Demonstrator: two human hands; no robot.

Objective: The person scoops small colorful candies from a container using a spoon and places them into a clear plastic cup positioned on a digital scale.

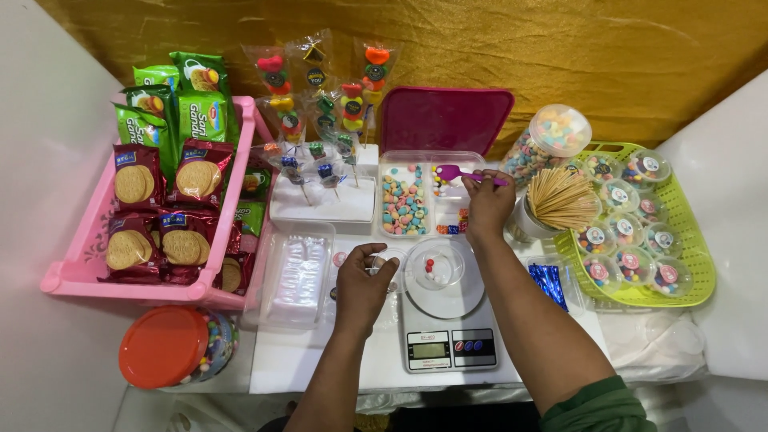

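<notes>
Two bare hands work above a white table crowded with sweets. The right hand (488,204) pinches the handle of a purple plastic spoon (468,174) between thumb and fingers, the spoon's bowl pointing left over a clear compartment tray (432,158) that holds pastel candies (404,204) in its left section and a few scattered coloured pieces in the right. The left hand (364,280) curls its fingers around the rim of a small clear cup (385,258), thumb and fingertips closed on it, just left of a digital kitchen scale (448,332). On the scale's round plate sits a clear round container (436,264) with a few red and white candies inside.

Behind the tray a magenta lid (445,118) leans upright against the golden cloth (560,48). To the right stand a jar of mixed candies (548,140), a cup of wooden skewers (560,198), and a lime-green basket (688,256) filled with lidded candy cups. To the left, a white block (320,210) bears wrapped candy skewers (320,96), and a pink basket (80,268) holds biscuit packets (164,208). An orange-lidded jar (164,346) lies near the front left.
</notes>
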